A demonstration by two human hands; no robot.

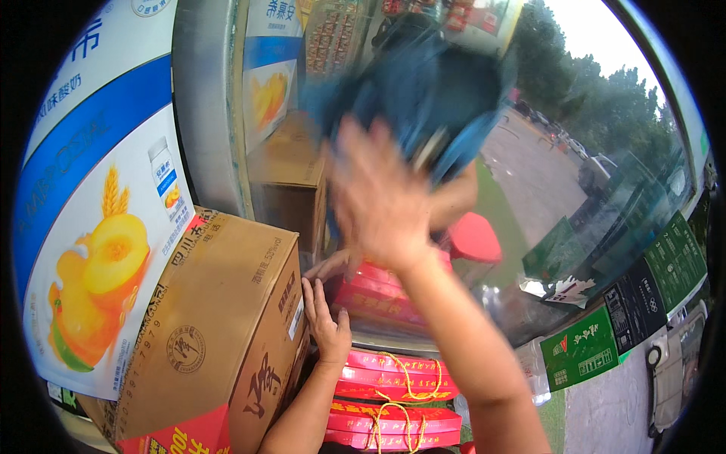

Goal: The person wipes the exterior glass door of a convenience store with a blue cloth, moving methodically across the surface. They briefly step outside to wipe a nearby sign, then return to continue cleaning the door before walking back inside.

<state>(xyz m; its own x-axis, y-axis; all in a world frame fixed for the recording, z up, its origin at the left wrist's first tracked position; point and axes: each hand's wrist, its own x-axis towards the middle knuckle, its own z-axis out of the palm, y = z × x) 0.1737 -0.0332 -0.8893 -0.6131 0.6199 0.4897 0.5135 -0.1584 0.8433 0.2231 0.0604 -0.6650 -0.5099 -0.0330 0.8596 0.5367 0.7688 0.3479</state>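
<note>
My right hand, blurred, is raised in front of a large reflective glass pane, its palm toward the pane; whether it presses on the glass or holds a thin item cannot be told. Lower and to the left, my left hand rests with spread fingers at the pane's lower edge, beside a large cardboard carton. The pane mirrors my hands, a blue garment, the carton and the red boxes. Stacks of red gift boxes with yellow cord handles lie below my hands.
A printed panel with peach pictures stands at the left, behind the carton. A metal frame post runs beside the pane. Green and dark printed cartons stand at the right, near a clear plastic item and a parked vehicle.
</note>
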